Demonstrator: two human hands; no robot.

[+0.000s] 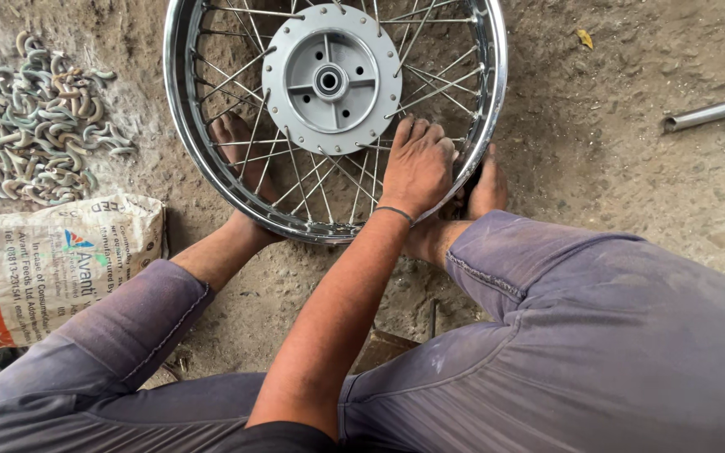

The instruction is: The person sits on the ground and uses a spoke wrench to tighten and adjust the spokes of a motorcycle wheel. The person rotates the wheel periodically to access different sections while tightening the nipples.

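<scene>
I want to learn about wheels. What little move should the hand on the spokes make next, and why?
Probably slide the left hand along to the neighbouring spoke. Its fingers rest on the spokes just inside the shiny rim, and many more run round the grey hub. Bare feet brace the rim, so it should stay steady. Whether the fingers pinch anything is unclear.

glossy chromed metal rim (179, 126), matt grey metal hub (331, 80), rough dirt ground (631, 193).

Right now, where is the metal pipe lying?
In the head view, the metal pipe lies on the dirt ground at the far right edge, to the right of the spoked wheel.
</scene>
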